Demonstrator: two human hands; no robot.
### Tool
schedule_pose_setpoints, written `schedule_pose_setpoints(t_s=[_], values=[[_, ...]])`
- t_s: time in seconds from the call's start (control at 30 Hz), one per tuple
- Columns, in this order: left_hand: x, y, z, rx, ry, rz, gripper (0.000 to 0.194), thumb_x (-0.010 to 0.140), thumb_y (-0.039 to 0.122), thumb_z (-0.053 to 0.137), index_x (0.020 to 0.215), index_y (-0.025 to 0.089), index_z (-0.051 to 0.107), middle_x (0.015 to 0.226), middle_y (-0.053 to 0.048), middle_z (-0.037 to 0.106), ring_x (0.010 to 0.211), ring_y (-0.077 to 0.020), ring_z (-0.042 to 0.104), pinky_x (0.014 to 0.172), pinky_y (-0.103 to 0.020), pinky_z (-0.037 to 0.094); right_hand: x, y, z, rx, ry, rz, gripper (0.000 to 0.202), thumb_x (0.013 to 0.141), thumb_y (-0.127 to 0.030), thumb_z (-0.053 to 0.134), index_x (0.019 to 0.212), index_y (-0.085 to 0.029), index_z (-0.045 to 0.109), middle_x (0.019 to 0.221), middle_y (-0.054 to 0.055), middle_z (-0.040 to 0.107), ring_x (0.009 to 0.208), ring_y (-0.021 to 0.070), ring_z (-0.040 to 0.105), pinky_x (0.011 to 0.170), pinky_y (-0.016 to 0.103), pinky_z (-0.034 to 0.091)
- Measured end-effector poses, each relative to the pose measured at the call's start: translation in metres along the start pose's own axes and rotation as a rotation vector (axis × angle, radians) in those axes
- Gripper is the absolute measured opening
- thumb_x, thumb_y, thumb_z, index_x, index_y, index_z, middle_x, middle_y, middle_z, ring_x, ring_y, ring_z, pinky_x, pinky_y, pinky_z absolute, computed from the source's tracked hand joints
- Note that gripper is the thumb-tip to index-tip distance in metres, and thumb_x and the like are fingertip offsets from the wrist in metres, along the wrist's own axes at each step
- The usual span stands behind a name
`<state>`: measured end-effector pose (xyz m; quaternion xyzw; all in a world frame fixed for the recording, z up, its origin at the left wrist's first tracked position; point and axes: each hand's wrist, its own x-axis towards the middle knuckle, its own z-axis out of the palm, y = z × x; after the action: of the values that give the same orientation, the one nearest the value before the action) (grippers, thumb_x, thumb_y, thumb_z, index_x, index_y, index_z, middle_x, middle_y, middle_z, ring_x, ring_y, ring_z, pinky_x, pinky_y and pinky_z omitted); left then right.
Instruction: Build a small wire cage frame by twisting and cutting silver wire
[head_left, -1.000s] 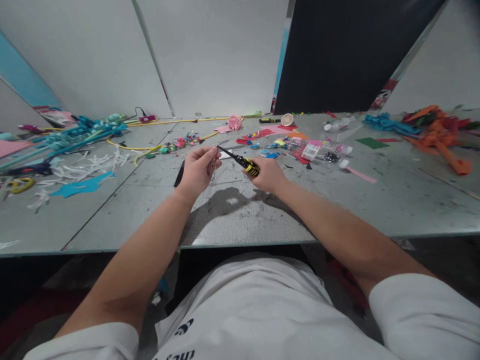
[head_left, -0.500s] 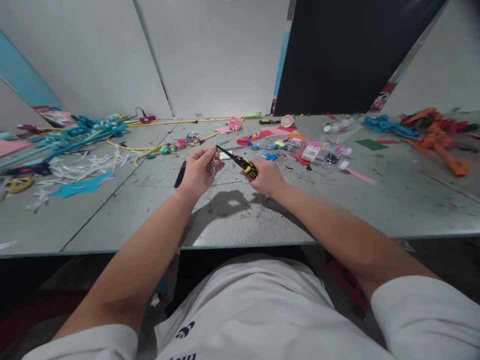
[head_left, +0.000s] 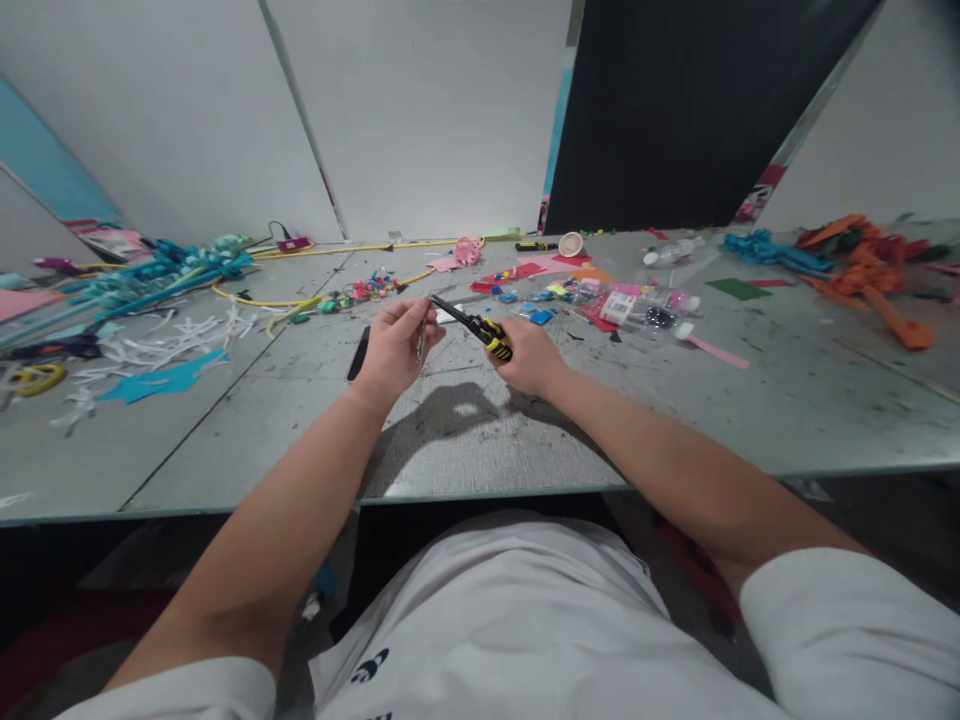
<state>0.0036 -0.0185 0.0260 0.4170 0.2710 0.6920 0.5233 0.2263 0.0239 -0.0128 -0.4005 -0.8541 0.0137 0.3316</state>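
Note:
My right hand grips yellow-and-black pliers by the handles, their thin dark jaws pointing left toward my other hand. My left hand pinches a small silvery metal piece that hangs down from the fingertips. The plier tips meet that piece just above the grey table. Both hands hover a little over the tabletop, close together at its middle.
A black phone lies just left of my left hand. Beads and small packets are scattered behind my right hand. Teal and white strips cover the left side, orange strips the far right. A yellow cable runs along the back.
Both hands stay together with only slight shifts. The view has drifted a little, and the plier tips remain at the metal piece.

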Motion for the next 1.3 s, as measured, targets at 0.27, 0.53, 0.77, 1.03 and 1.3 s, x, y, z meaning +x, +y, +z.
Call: schedule_pose_setpoints(t_s=[0.27, 0.53, 0.77, 1.03, 1.3], values=[[-0.001, 0.002, 0.001, 0.001, -0.025, -0.02, 0.026, 0.097, 0.027, 0.087, 0.078, 0.019, 0.07, 0.067, 0.006, 0.063, 0.055, -0.0058, 0.059, 0.068, -0.022, 0.058, -0.002, -0.003, -0.004, 0.001, 0.001, 0.018, 0.026, 0.099, -0.042, 0.066, 0.107, -0.018, 0.07, 0.103, 0.016, 0.08, 0.096, 0.0321, 0.07, 0.081, 0.038, 0.046], [-0.004, 0.006, 0.006, 0.017, -0.042, -0.038, 0.034, 0.098, 0.027, 0.086, 0.073, 0.019, 0.065, 0.066, 0.006, 0.06, 0.053, -0.0049, 0.055, 0.067, -0.021, 0.057, -0.002, -0.004, -0.008, -0.03, -0.002, 0.02, 0.03, 0.101, -0.048, 0.063, 0.1, -0.019, 0.07, 0.096, 0.014, 0.078, 0.089, 0.03, 0.067, 0.077, 0.037, 0.041], [-0.005, 0.008, 0.007, 0.007, -0.058, -0.056, 0.034, 0.1, 0.029, 0.085, 0.074, 0.02, 0.064, 0.066, 0.006, 0.059, 0.053, -0.0053, 0.056, 0.07, -0.023, 0.06, -0.001, -0.003, -0.013, -0.056, 0.019, 0.026, 0.034, 0.102, -0.052, 0.06, 0.103, -0.019, 0.069, 0.096, 0.015, 0.077, 0.089, 0.0299, 0.065, 0.078, 0.037, 0.041], [-0.003, 0.004, 0.005, 0.017, -0.033, -0.048, 0.03, 0.095, 0.03, 0.09, 0.078, 0.019, 0.068, 0.066, 0.006, 0.061, 0.055, -0.0055, 0.058, 0.066, -0.021, 0.06, -0.001, -0.003, -0.006, -0.029, 0.004, 0.027, 0.019, 0.093, -0.034, 0.064, 0.102, -0.018, 0.071, 0.1, 0.015, 0.078, 0.093, 0.0309, 0.068, 0.08, 0.038, 0.044], [0.0, 0.0, 0.004, 0.032, -0.01, -0.002, 0.032, 0.093, 0.028, 0.091, 0.075, 0.019, 0.066, 0.066, 0.006, 0.063, 0.055, -0.0055, 0.058, 0.063, -0.019, 0.056, -0.001, -0.003, -0.005, -0.032, 0.005, 0.044, 0.022, 0.095, -0.038, 0.065, 0.103, -0.019, 0.072, 0.097, 0.014, 0.079, 0.092, 0.0312, 0.068, 0.078, 0.038, 0.044]])
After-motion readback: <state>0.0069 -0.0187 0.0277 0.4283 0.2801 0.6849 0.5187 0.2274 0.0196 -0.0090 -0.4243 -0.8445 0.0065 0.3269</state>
